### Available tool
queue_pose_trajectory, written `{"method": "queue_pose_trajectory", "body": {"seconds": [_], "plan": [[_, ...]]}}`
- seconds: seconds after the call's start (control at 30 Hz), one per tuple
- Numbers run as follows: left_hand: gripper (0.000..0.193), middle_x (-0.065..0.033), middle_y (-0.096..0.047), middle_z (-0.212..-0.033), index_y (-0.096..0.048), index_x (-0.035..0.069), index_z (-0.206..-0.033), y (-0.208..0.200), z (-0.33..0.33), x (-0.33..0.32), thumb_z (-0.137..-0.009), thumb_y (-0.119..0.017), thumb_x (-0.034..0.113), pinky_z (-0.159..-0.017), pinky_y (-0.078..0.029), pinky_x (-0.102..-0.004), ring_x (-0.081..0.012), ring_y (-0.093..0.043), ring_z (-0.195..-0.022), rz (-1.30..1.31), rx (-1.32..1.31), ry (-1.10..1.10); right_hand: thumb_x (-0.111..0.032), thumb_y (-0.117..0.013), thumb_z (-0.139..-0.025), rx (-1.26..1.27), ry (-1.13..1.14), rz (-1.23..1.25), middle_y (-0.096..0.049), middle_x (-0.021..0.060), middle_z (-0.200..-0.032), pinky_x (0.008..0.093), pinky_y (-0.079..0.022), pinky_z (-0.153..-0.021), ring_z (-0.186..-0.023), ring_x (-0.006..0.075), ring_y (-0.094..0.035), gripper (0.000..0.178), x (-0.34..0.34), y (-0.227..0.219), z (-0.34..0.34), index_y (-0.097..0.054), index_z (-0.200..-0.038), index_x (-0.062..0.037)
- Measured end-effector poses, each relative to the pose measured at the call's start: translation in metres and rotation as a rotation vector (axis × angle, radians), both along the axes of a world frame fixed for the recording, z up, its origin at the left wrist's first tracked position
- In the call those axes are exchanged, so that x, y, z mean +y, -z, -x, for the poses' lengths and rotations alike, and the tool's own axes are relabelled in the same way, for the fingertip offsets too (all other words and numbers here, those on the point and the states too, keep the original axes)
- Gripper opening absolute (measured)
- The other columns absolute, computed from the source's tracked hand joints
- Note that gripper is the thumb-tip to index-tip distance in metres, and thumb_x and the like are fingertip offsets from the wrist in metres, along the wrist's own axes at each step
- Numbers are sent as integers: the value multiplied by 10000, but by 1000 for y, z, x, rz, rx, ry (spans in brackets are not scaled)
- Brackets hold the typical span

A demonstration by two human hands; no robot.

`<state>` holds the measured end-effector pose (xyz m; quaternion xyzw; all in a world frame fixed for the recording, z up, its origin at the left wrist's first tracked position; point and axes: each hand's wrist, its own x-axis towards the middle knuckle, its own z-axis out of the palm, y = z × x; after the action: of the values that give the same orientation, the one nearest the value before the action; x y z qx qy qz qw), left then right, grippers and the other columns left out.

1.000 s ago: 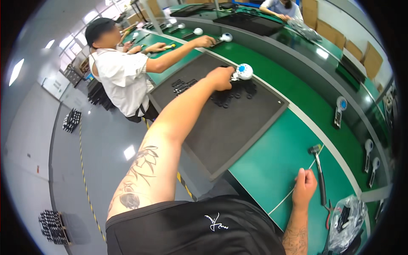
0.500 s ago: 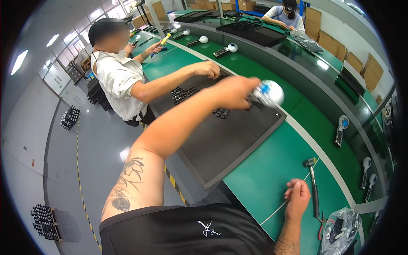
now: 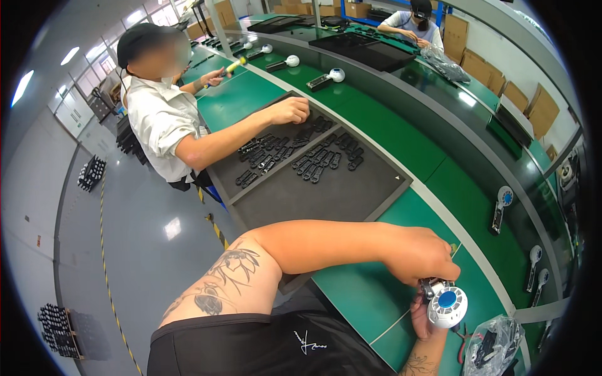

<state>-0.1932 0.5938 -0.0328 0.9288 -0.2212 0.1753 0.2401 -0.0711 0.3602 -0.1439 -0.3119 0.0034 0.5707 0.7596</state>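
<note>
Over the green bench's (image 3: 351, 294) near edge, the left hand (image 3: 417, 257) closes from above on the round white part with a blue centre (image 3: 446, 305) while the right hand (image 3: 423, 319) cups it from below, apparently fitting it together, so steady alignment seems needed next.

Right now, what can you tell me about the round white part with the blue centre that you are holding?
The round white part with the blue centre looks like a plastic disc-shaped head with radial slots around a blue circular middle, joined to a dark metallic piece at its upper left. It faces up toward the camera, above the near edge of the green bench. The left hand grips it from above; the right hand supports it from below.
</note>
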Motion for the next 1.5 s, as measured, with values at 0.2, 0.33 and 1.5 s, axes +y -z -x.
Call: {"method": "queue_pose_trajectory", "body": {"seconds": [0.2,0.33,1.5], "plan": [[439,-72,-714,-928,-603,112,-1082,33,-26,21,-712,-838,99,-730,-551,-436,-299,-669,-906,81,25,64,-278,-652,-1056,37,-22,97,-696,186,-1087,316,-589,-674,-850,250,-687,405,9,11,-11,-589,-1403,-79],[435,-83,-691,-920,-602,84,-1193,74,-51,38,-799,-785,95,-758,-545,-396,-228,-658,-911,669,342,-94,-166,-688,-1013,-45,-11,-29,-671,189,-1099,325,-603,-710,-875,273,-697,433,24,14,-17,-544,-1409,-69],[808,-212,-599,-1193,-198,48,-1526,109,-59,34,-855,-648,28,-642,-593,-313,-221,-665,-995,1066,381,-160,11,-723,-928,-1508,476,384,-671,103,-1085,293,-560,-850,-952,182,-652,308,114,-8,-4,-660,-1228,-18]]}}
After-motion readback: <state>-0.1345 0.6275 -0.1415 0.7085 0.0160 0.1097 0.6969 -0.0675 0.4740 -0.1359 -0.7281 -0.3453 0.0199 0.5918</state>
